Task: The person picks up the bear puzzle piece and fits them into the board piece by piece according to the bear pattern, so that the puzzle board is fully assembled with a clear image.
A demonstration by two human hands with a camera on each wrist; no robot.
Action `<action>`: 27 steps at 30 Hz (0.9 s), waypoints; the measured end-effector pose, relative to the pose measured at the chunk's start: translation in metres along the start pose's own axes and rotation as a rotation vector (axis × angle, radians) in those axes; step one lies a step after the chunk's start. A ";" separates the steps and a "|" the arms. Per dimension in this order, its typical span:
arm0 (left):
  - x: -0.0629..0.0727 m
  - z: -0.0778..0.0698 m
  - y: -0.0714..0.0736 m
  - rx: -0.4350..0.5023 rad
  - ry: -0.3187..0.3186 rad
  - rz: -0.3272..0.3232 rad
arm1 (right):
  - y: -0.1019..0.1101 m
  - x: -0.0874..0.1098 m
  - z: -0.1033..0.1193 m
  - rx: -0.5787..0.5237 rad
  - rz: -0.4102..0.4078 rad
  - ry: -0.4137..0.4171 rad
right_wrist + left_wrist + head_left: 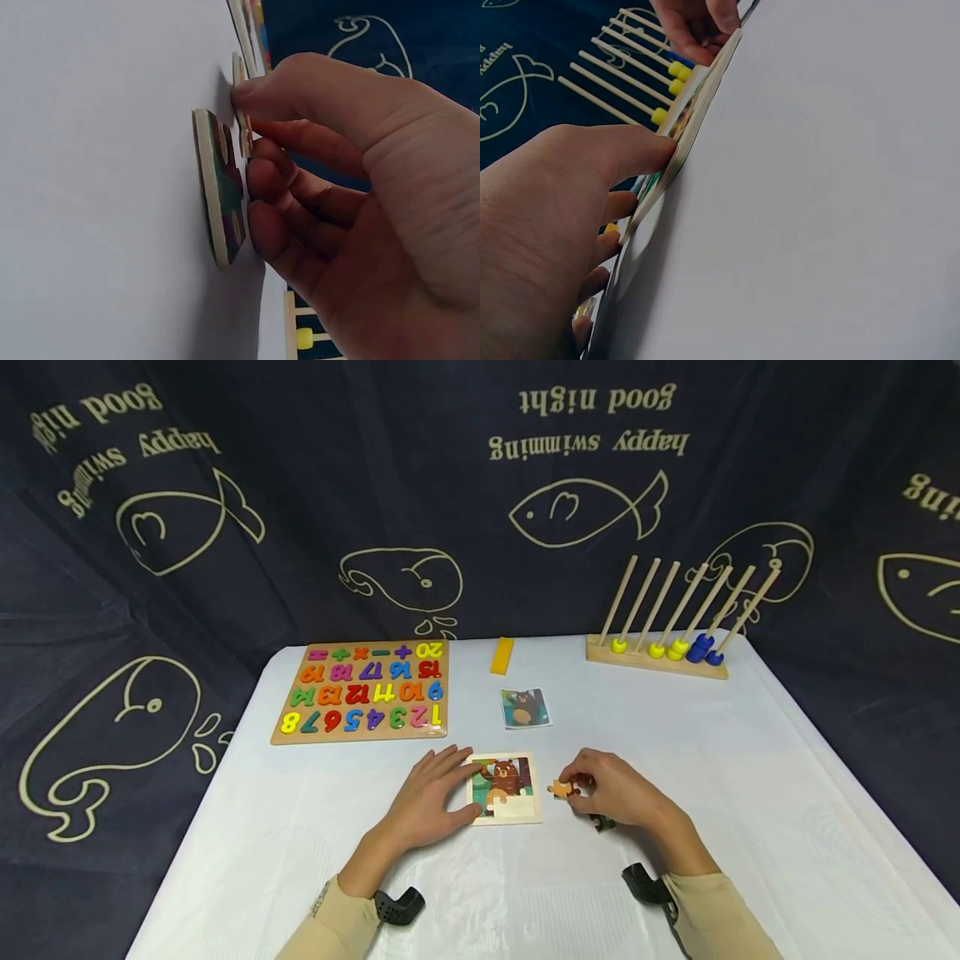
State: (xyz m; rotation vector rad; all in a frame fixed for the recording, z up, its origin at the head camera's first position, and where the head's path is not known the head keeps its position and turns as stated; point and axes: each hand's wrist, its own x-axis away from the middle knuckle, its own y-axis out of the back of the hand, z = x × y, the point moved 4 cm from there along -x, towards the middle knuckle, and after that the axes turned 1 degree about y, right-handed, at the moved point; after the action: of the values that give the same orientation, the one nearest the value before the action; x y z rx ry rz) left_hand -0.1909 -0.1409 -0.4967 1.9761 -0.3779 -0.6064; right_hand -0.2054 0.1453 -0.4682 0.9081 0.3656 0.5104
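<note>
A wooden jigsaw board (536,789) with a bear picture lies on the table, partly filled, its lower right part bare. My left hand (431,797) rests along its left side, thumb and fingertips touching the board, fingers fairly straight. The left wrist view shows the thumb (649,150) on the board's near edge. Right of the board, my right hand (618,789) pinches an orange-brown puzzle piece (560,789) between thumb and fingers. Another puzzle piece, dark green (602,822), lies on the table beneath that hand; the right wrist view shows this piece (221,195) beside the curled fingers.
Behind the board lies a bear picture card (527,708), with a yellow block (502,656) farther back. A wooden number board (360,737) occupies the back left. At the back right stands a peg rack (615,653) with yellow and blue beads. Dark patterned cloth (450,485) hangs behind.
</note>
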 end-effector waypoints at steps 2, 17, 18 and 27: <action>0.000 0.000 0.000 -0.005 0.004 0.001 | 0.000 -0.002 0.000 0.008 -0.017 0.001; 0.000 -0.001 0.001 0.004 0.021 0.029 | -0.016 -0.024 0.030 -0.036 0.023 0.139; 0.000 -0.001 0.001 0.007 0.020 0.028 | -0.019 -0.026 0.032 -0.033 0.025 0.146; 0.000 -0.002 0.001 0.023 0.007 0.004 | -0.039 -0.036 0.050 0.062 0.044 0.201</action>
State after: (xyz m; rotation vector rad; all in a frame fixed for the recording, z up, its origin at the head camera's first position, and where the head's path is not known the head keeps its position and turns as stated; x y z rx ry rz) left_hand -0.1900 -0.1402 -0.4950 1.9983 -0.3860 -0.5942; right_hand -0.1999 0.0730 -0.4684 0.9292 0.5471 0.6353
